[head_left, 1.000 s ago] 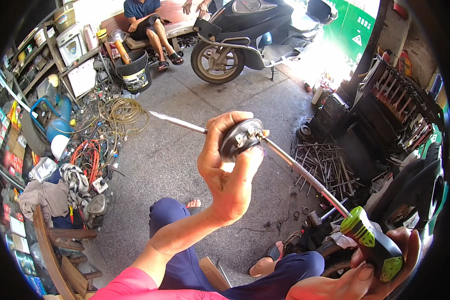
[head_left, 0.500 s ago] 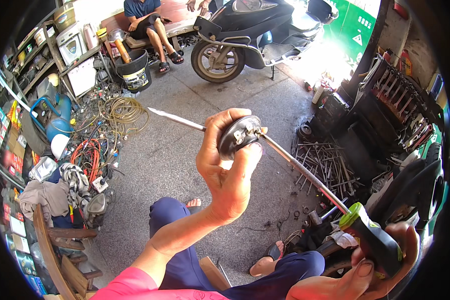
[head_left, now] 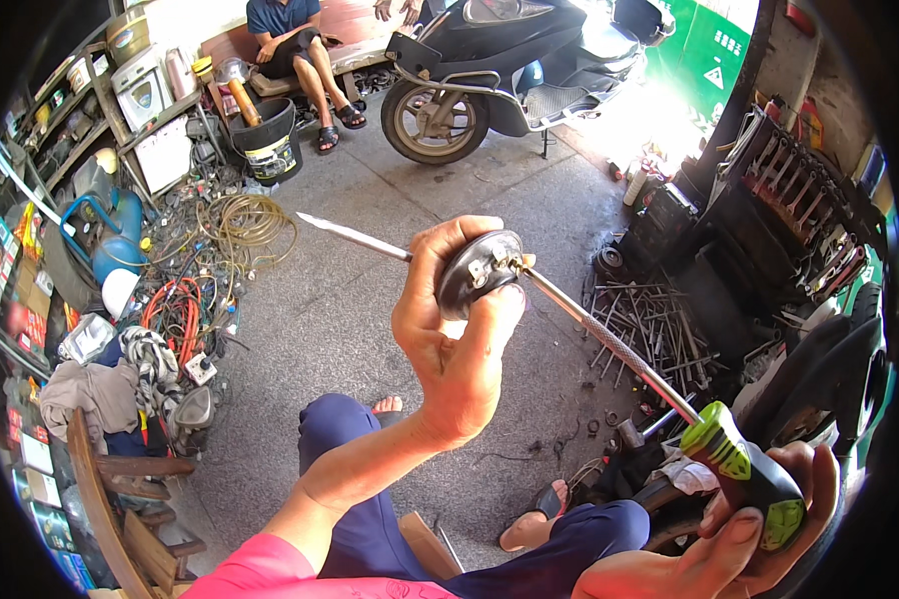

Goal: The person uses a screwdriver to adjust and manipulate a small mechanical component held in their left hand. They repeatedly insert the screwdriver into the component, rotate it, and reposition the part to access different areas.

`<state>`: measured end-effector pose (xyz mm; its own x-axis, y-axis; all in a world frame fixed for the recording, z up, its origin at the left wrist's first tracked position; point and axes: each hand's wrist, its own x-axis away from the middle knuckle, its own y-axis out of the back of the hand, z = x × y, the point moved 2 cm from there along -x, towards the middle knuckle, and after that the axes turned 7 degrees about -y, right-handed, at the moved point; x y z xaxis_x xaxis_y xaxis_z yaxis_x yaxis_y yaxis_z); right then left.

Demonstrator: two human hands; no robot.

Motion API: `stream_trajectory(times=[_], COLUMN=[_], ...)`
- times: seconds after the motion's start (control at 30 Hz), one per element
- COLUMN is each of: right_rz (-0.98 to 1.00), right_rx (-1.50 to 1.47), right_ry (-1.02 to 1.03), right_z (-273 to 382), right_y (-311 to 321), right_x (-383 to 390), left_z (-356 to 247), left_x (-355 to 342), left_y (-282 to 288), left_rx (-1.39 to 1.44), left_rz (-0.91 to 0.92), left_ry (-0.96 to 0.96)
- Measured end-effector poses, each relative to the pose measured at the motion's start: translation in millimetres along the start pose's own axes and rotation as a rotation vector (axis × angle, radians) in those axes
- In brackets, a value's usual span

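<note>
My left hand point(head_left: 454, 349) is closed around a round black disc-shaped part point(head_left: 477, 274) with metal terminals on its face, held up in the middle of the view. A pointed metal shaft point(head_left: 353, 235) sticks out leftward from behind that hand; where it ends is hidden. At the lower right, my right hand point(head_left: 759, 529) wraps round the green-and-black handle point(head_left: 731, 464) of a long screwdriver. Its shaft point(head_left: 614, 344), with a knurled section, runs up-left to the disc, where the tip meets the terminal area, partly hidden by the part.
A scooter point(head_left: 509, 75) stands at the back, beside a seated person point(head_left: 290, 40) and a black bucket point(head_left: 270, 150). Coiled hoses point(head_left: 240, 230) and clutter line the left, near a wooden chair point(head_left: 100, 479). Wrenches point(head_left: 789, 190) and loose metal tools point(head_left: 639, 309) crowd the right.
My right hand has turned the screwdriver handle slightly and shifted its fingers on it. My left hand and the disc have moved very slightly up and to the left.
</note>
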<state>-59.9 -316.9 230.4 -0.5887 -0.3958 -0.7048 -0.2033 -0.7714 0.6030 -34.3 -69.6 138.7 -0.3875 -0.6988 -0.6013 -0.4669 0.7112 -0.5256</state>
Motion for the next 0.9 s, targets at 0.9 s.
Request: stream_trajectory(times=[0.9], right_rz=[-0.212], right_rx=[0.009], right_ry=[0.005], right_z=[-9.4], right_y=[-5.0], right_x=[9.1], left_z=[1.0], left_x=[1.8], left_y=[0.6], left_rx=[0.08], left_rz=[0.017], left_ry=[-0.001])
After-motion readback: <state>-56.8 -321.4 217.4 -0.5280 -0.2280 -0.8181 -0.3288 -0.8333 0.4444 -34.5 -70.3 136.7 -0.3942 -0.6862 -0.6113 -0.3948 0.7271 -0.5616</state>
